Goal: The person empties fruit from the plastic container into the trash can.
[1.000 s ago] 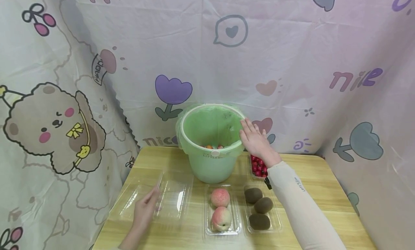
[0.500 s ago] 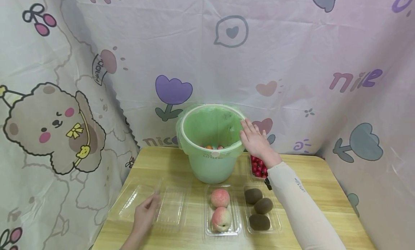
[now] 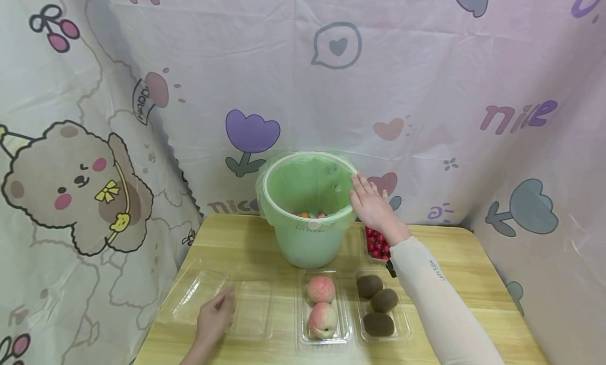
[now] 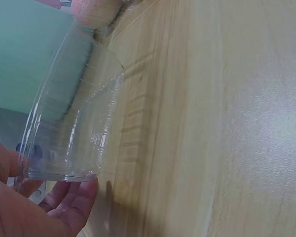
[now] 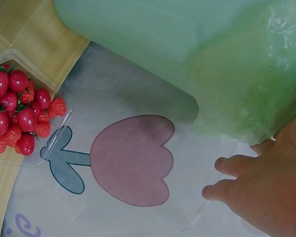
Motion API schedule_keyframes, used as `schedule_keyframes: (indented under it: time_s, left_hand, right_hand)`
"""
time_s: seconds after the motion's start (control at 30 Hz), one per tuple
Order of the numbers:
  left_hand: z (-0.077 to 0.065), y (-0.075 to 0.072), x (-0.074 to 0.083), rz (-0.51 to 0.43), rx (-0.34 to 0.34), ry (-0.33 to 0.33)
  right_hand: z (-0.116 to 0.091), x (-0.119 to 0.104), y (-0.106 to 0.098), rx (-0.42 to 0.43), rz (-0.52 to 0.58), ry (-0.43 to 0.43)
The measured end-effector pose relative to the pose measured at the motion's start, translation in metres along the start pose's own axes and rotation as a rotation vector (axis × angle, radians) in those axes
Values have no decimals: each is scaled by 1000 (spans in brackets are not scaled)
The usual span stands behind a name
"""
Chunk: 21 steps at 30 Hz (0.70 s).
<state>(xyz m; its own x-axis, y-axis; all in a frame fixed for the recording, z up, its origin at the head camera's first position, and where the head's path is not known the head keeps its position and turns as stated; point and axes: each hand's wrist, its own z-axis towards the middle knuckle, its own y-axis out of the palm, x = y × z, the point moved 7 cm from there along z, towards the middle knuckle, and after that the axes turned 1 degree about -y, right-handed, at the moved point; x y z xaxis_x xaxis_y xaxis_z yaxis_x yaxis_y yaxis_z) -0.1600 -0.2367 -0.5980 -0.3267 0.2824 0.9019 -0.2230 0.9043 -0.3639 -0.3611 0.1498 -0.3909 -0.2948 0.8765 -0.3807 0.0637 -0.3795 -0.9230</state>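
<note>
My left hand (image 3: 215,317) pinches the edge of a clear plastic fruit box (image 4: 84,118) between thumb and fingers, low over the left of the table. In the head view its see-through half (image 3: 254,308) shows right of that hand and another clear tray-like half (image 3: 201,291) to the left; whether they are joined is hard to tell. My right hand (image 3: 376,210) rests on the right rim of a green bucket (image 3: 310,244), fingers straight. A pale green bag (image 5: 256,94) lines the bucket and folds over its rim. A few round fruits (image 3: 305,215) show inside.
A clear box with two peaches (image 3: 323,318) stands before the bucket. Beside it, another holds kiwis (image 3: 384,301). Behind my right forearm is a box of red cherry tomatoes and raspberries (image 5: 19,108). Patterned cloth (image 3: 336,91) hangs around the wooden table (image 3: 454,265).
The right half of the clear box in my left hand has come down and lies flatter, nearer the table's front. My left hand has shifted slightly; my right hand stays on the rim.
</note>
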Motion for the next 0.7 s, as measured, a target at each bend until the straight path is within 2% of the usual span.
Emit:
schedule_keyframes:
  time_s: [0.13,0.7]
  left_hand:
    - [-1,1,-3,8,0,-16]
    - [-2,3,-5,29,-26,-6]
  right_hand:
    - [0,0,0,-2,-1,0]
    - [-1,0,-1,-5,2,-2]
